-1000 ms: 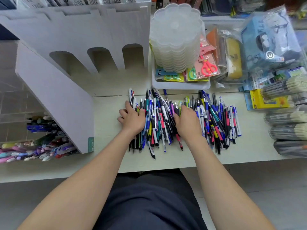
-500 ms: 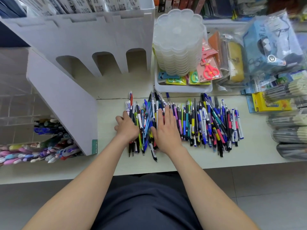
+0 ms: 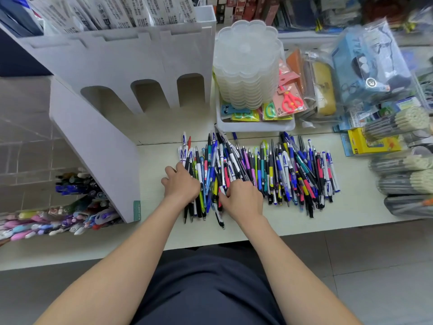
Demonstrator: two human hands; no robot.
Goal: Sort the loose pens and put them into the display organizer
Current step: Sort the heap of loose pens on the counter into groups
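Observation:
Several loose pens (image 3: 276, 174) in many colours lie side by side in a wide pile on the pale table (image 3: 351, 207). My left hand (image 3: 181, 184) lies over the pile's left edge, fingers curled round the outermost pens, whose black tips stick out below it. My right hand (image 3: 241, 198) sits just to the right, fingers curled down into the pens and thumb against them. A narrow bunch of pens shows between the two hands. The white display organizer (image 3: 150, 64) with three arched slots stands behind and to the left.
A stack of clear scalloped trays (image 3: 246, 62) sits in a white bin (image 3: 255, 126) of scissors packs behind the pile. Bagged goods and pencil bundles (image 3: 403, 165) crowd the right. More pens (image 3: 58, 219) lie under the organizer's sloped side panel (image 3: 98, 153) at left.
My right hand slid left across the pile, from its middle to close beside my left hand, and its fingers curled into the pens. My left hand stayed at the left edge.

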